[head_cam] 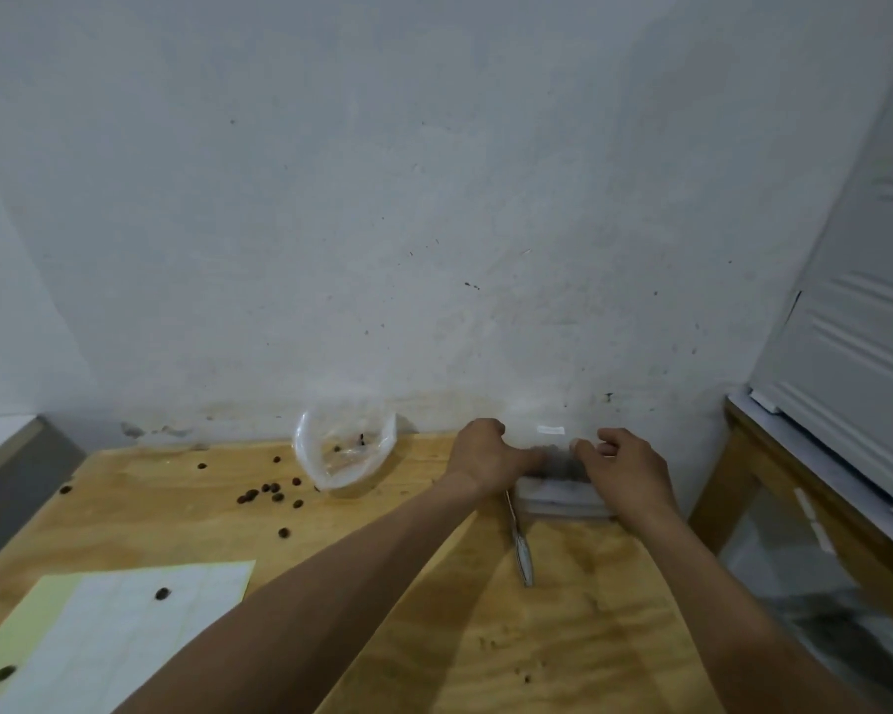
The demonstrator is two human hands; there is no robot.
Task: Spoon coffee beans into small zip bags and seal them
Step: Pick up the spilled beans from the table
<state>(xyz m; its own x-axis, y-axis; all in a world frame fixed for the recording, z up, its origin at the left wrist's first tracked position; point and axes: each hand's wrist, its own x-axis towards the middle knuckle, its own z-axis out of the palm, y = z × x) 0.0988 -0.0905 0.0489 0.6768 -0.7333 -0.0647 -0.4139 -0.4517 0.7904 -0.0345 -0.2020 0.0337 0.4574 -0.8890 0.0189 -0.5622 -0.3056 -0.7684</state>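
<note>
Two hands [491, 456], two bags [555, 450], one spoon [519, 543], scattered beans [272, 494].

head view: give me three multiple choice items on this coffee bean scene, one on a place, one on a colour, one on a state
1. Where does the metal spoon lie?
A. on the wooden table, between the forearms
B. inside the large crumpled clear plastic bag
C. on the paper

2. What colour is the border of the white gridded paper sheet?
A. red
B. pale yellow
C. black

3. What are the hands doing?
A. resting flat on the table
B. holding the spoon
C. both pinching the small clear zip bag

Key: 1 A, it lies on bare wood; 2 B, a yellow edge shows; 3 C, left hand and right hand grip its top.
</note>
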